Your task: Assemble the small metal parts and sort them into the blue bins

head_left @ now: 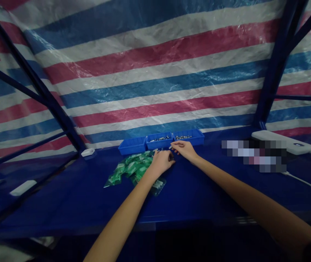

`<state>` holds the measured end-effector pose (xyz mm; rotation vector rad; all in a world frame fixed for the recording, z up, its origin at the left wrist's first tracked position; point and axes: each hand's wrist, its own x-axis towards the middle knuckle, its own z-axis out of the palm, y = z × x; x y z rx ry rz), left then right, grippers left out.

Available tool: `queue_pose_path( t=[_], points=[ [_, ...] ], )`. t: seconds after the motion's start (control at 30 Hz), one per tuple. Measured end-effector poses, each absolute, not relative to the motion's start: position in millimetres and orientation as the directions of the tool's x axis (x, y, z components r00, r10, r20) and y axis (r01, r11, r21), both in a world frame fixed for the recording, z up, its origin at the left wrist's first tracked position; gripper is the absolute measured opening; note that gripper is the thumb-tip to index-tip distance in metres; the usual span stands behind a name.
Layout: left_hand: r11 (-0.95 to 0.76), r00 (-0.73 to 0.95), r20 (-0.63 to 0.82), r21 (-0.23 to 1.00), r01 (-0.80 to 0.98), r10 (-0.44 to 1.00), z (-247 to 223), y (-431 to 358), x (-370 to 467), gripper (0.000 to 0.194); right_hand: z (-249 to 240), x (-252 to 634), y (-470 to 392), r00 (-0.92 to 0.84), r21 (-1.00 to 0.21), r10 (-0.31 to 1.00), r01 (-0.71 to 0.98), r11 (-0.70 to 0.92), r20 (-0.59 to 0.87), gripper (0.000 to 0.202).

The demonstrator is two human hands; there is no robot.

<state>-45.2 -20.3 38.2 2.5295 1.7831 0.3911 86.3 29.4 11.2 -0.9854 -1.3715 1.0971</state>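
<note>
My left hand (163,161) is beside a heap of green and clear plastic packets (133,166), its fingers curled together; what they hold, if anything, is hidden. My right hand (183,150) pinches a small white piece (171,146) just to the right of it. Behind my hands stand three blue bins: the left one (132,146) shows no contents, while the middle bin (159,144) and the right bin (195,141) hold many small metallic parts.
On the blue table (196,196), a white power strip (283,142) with a cable lies at the right, near a pixelated patch. A small white box (88,152) sits at left; another white object (23,187) lies further left. Blue posts frame a striped sheet.
</note>
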Motion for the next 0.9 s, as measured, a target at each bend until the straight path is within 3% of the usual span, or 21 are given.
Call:
queue_pose_path(
  t=[0.17,0.23,0.33,0.43,0.6,0.73,0.9],
  points=[
    [-0.511,0.474,0.198,0.252,0.822,0.858,28.5,-20.7,-37.9,0.022,8.7,87.1,35.7,-0.069,-0.97,0.968,0.032,0.243,0.24,0.009],
    [-0.537,0.498,0.202,0.276,0.797,0.843,24.7,-21.2,-34.8,0.021,11.1,86.7,35.6,-0.096,-0.976,0.971,-0.04,0.216,0.219,0.013],
    [-0.535,0.499,0.194,0.318,0.783,0.845,20.9,-22.6,-30.7,0.023,18.0,84.9,32.4,-0.17,-0.949,0.953,-0.239,0.206,0.25,0.036],
    [-0.518,0.479,0.196,0.338,0.786,0.855,19.5,-21.6,-30.5,0.025,20.8,83.9,29.5,-0.204,-0.934,0.933,-0.265,0.238,0.296,0.042],
    [-0.418,0.299,0.339,0.369,0.83,0.892,21.8,-12.1,-39.4,0.029,8.6,84.3,28.9,-0.213,-0.972,0.95,-0.093,0.215,0.23,0.024],
    [-0.324,0.058,0.451,0.541,0.776,0.891,27.9,-4.9,-46.9,0.026,3.3,81.9,26.3,-0.192,-0.985,0.967,-0.067,0.161,0.171,0.026],
    [-0.315,-0.108,0.473,0.724,0.613,0.875,35.0,-3.3,-48.0,0.022,7.5,77.1,18.3,-0.21,-0.981,0.965,-0.148,0.126,0.156,0.022]
  ],
)
